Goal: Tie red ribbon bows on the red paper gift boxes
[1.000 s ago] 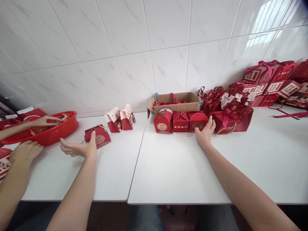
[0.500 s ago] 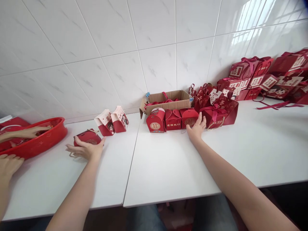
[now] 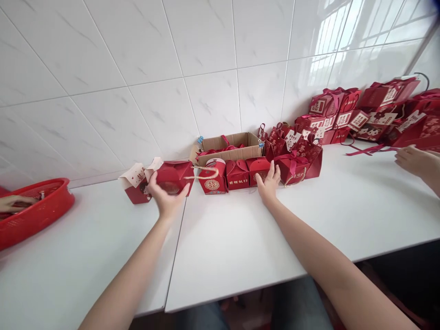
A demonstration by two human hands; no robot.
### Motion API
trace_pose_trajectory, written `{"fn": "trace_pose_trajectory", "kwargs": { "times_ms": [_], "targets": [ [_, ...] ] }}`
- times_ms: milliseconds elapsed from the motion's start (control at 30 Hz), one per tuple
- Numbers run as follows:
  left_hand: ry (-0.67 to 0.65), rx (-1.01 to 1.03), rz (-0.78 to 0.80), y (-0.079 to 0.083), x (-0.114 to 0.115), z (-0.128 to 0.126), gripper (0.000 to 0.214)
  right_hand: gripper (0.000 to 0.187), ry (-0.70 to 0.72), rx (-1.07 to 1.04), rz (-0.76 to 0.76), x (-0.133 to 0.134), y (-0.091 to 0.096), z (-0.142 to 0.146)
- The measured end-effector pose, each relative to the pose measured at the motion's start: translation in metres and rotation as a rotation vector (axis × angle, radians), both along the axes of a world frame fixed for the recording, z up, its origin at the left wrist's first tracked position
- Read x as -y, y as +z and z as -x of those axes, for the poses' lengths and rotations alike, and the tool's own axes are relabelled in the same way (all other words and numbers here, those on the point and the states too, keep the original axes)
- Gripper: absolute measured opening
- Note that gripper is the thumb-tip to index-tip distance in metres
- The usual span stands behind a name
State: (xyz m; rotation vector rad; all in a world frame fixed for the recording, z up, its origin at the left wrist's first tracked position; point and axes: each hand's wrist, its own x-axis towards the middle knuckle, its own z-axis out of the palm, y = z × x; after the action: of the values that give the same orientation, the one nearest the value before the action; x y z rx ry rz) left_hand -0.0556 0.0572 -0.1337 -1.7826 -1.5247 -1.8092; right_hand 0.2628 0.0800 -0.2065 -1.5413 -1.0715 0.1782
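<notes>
Baskets first: at the far left a red basket sits on the white table, and another person's hand rests inside it. Next come two pink-and-red boxes, standing close together near the wall.

The person's left hand has its fingers closed round a red gift box and holds it just in front of those two. It looks lifted clear of the table, its rope handle trailing right across the round-topped box.

That round-topped box heads a neat row with a gold-lettered box and a third red box, side by side before a cardboard carton. The right hand lies flat with its fingers spread against the third box, touching it and gripping nothing. A ribboned box stands just beyond, then a heap of red bags along the wall, where a second person's hand reaches in.

To my eye the lining-up is partly done: three boxes stand in the row, the held one is not yet down at its left end, and the pink pair remain outside it.
</notes>
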Motion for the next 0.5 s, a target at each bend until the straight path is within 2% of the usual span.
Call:
{"fn": "trace_pose_trajectory", "kwargs": {
  "times_ms": [67,133,200,267,400,500],
  "targets": [
    [0.045,0.041,0.056,-0.014,-0.021,-0.018,0.1,0.08,0.034,0.003,-0.014,0.0,-0.001,-0.002],
    [0.049,0.1,0.188,-0.032,-0.037,-0.024,0.099,0.081,0.054,-0.003,-0.023,0.0,-0.003,-0.002],
    [-0.035,0.064,0.311,-0.049,-0.046,-0.023,0.1,0.082,0.071,-0.007,-0.029,-0.001,-0.003,-0.002],
    [-0.108,0.036,0.366,-0.059,-0.048,-0.019,0.095,0.081,0.074,-0.011,-0.038,-0.002,-0.003,-0.002],
    [-0.068,-0.007,0.283,-0.061,-0.042,-0.017,0.089,0.08,0.0,-0.082,-0.068,-0.003,-0.001,-0.005],
    [-0.02,-0.221,0.265,-0.057,-0.041,-0.025,0.101,0.088,0.091,-0.124,-0.074,-0.006,-0.002,-0.008]
  ]
}}
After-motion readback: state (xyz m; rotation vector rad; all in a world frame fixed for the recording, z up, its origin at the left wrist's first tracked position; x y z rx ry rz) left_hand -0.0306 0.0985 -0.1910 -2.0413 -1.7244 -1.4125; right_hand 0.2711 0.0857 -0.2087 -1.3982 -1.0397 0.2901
